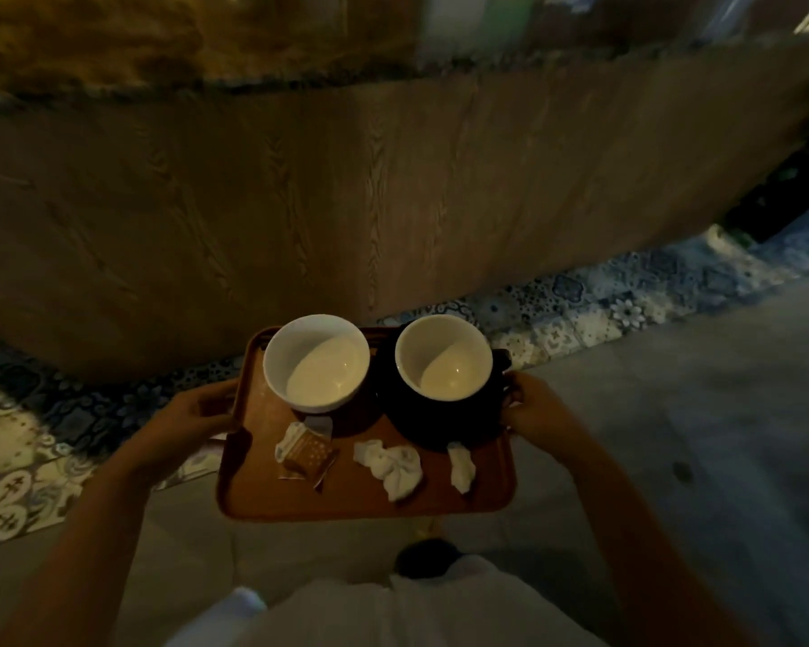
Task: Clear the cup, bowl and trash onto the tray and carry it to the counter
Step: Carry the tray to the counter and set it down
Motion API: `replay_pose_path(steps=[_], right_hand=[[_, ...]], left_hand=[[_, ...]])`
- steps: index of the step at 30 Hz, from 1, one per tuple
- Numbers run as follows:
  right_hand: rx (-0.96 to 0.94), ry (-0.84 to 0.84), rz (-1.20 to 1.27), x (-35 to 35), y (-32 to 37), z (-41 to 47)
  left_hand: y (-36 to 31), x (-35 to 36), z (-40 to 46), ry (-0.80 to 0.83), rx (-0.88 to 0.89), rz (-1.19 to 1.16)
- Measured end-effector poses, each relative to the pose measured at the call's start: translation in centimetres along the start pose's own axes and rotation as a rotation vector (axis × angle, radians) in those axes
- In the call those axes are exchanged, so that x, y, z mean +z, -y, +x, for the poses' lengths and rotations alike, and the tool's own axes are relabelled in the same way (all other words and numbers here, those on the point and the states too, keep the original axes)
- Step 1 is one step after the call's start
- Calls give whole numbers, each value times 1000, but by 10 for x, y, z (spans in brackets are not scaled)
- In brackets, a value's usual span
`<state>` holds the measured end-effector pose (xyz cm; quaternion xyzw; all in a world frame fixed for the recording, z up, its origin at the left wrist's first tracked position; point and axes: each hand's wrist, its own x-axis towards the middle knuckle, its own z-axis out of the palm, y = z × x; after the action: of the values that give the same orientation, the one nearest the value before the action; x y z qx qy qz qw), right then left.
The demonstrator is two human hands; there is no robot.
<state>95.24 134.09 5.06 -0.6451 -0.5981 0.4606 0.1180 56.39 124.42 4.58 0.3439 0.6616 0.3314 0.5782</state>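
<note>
Left grip (202, 408) clamped on tray (346, 499) edge at 9 o'clock, right grip (531, 410) at 3; bowl (316, 361), cup (443, 357), crumpled trash (388, 466) aboard.

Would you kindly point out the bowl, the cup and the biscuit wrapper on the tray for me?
bowl (316, 361): head view, on its white inner wall.
cup (443, 357): head view, on its pale inner wall.
biscuit wrapper (305, 452): head view, on its brown dotted face.
</note>
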Motion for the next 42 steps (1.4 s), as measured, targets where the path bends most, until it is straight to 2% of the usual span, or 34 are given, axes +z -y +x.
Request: replay_pose_path(steps=[6, 11, 18, 25, 31, 36, 42], right_hand=[[-88, 88, -116, -70, 6, 67], [-84, 160, -86, -105, 12, 121], [-107, 159, -85, -143, 38, 212], [-181, 103, -124, -190, 78, 297], [-164, 131, -99, -231, 96, 352], [-243, 131, -105, -269, 108, 398], [-336, 244, -79, -331, 147, 461]], left_hand=[[-34, 55, 29, -98, 4, -50], [-69, 78, 56, -133, 33, -61], [-116, 90, 137, -185, 8, -77], [-189, 92, 222, -153, -13, -73], [-236, 98, 270, -162, -1, -50], [-272, 108, 298, -163, 15, -63], [-313, 131, 327, -278, 46, -92]])
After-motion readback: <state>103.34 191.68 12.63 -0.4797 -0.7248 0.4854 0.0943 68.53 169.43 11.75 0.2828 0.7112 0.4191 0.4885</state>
